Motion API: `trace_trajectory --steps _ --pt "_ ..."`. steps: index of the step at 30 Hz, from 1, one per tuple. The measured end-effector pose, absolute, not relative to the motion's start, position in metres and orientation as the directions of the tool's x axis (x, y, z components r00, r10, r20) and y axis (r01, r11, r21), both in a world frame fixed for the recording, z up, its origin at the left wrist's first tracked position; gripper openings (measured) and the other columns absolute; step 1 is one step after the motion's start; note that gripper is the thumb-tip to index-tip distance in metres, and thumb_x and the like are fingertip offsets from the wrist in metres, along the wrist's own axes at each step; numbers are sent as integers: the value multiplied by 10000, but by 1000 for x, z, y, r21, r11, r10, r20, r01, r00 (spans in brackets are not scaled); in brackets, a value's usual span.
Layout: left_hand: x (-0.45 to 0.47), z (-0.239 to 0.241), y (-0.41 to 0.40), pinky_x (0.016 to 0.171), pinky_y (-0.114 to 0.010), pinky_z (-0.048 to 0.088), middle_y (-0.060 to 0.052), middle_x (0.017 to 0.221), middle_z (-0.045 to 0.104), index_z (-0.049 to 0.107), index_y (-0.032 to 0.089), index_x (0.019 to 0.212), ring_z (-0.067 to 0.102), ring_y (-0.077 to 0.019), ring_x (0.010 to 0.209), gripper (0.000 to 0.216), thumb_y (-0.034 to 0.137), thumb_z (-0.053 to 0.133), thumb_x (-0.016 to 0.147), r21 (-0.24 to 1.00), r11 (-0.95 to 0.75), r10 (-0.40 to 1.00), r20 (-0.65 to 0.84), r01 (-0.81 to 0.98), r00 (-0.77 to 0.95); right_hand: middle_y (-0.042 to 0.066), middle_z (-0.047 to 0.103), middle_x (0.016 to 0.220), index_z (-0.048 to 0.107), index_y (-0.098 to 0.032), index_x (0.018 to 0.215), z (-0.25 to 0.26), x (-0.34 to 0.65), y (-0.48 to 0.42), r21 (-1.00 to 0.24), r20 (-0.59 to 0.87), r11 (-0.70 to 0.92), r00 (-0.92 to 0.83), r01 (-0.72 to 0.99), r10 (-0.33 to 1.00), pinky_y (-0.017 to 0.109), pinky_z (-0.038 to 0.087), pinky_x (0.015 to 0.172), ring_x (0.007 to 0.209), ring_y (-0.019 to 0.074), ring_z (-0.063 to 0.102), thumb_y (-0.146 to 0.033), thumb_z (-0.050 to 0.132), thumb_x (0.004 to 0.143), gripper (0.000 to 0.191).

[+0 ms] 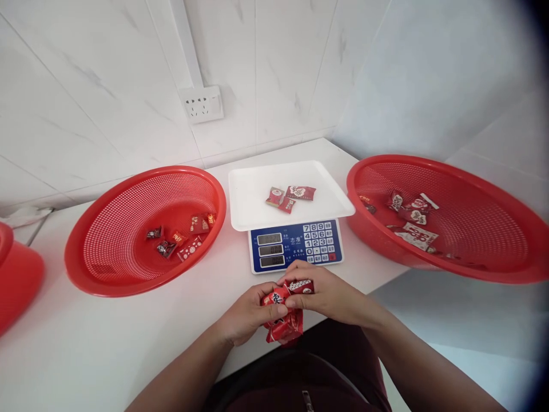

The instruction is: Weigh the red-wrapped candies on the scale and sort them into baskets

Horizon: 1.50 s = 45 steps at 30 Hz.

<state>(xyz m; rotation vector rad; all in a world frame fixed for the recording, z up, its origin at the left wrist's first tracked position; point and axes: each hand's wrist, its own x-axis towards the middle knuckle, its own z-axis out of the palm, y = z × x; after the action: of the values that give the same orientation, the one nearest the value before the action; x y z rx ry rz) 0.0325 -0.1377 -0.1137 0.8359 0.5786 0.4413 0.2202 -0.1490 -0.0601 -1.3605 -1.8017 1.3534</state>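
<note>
Close to my body, at the table's front edge, my left hand (251, 312) is closed on a bright red snack bag (286, 327) with dark lettering. My right hand (323, 290) meets it from the other side, its thumb and fingers closed round a small dark red packet (303, 286) with a pale pattern. That packet lies against the bag's upper end, and the fingers hide whether it is inside or on top. Just beyond my hands stands a blue and white digital scale (295, 246). On its white tray (249, 200) lie a few small red wrapped packets (300, 193).
A red mesh basket (107, 229) at the left holds several small wrapped snacks. Another red basket (386, 246) at the right, with more packets, overhangs the table edge. Part of a third red container (21, 274) shows far left. A tiled wall with a socket (203, 105) stands behind.
</note>
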Motion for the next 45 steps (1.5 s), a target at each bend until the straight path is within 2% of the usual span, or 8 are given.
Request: trace_trajectory --steps 10,16,19,23,33,39,42,45 --pt "36 -116 -141 431 -219 402 -35 631 595 543 124 960 556 -120 495 308 335 640 758 779 603 573 -274 -171 773 -10 635 688 633 -198 762 -59 218 -149 -864 -168 -55 -184 501 969 261 440 607 665 161 575 -277 602 737 88" --pt "33 -120 -137 407 -216 427 -100 1019 611 473 217 1143 595 -128 576 484 326 681 719 765 629 602 -367 -138 709 12 660 705 630 -184 811 -34 247 -115 -892 80 -15 190 453 979 284 474 591 632 173 603 -406 620 717 241" --pt "33 -121 -136 406 -212 423 -106 1017 608 509 194 1094 600 -126 573 411 337 658 739 770 623 604 -361 -138 711 58 692 887 644 -188 974 -27 264 -92 -767 218 -29 303 641 928 334 482 686 754 214 627 -412 606 734 330" --pt "34 -120 -136 404 -206 412 -104 1009 609 534 184 1057 593 -113 551 378 345 658 737 768 626 597 -358 -137 718 79 630 1128 601 -213 1123 -33 279 -80 -526 314 -88 289 846 904 370 460 760 899 246 608 -380 551 789 376" --pt "34 -119 -136 430 -213 403 -94 1008 594 551 191 1035 583 -106 562 358 365 651 739 780 614 594 -358 -118 721 34 637 1096 640 -259 1050 -39 272 -63 -322 242 60 20 945 970 313 439 663 960 244 586 -297 483 844 261" --pt "30 -121 -135 514 -234 436 -82 1093 537 559 222 1059 579 -129 695 518 316 775 597 786 601 563 -289 -144 774 30 648 1058 635 -251 1024 -23 259 -92 -677 281 133 87 724 956 337 448 819 975 212 583 -323 539 815 240" --pt "32 -122 -137 557 -240 455 -69 1105 532 568 227 1031 566 -126 738 523 186 793 561 771 618 538 -273 -153 798 31 657 993 638 -235 972 -30 255 -125 -881 38 28 11 473 999 311 495 711 813 183 619 -367 599 767 248" --pt "35 -122 -138 586 -258 461 -70 1054 565 571 206 1015 584 -124 707 459 147 763 602 758 630 537 -266 -171 801 36 652 933 637 -213 952 -51 253 -151 -927 -177 -143 -68 347 982 288 497 590 661 149 600 -360 615 748 253"
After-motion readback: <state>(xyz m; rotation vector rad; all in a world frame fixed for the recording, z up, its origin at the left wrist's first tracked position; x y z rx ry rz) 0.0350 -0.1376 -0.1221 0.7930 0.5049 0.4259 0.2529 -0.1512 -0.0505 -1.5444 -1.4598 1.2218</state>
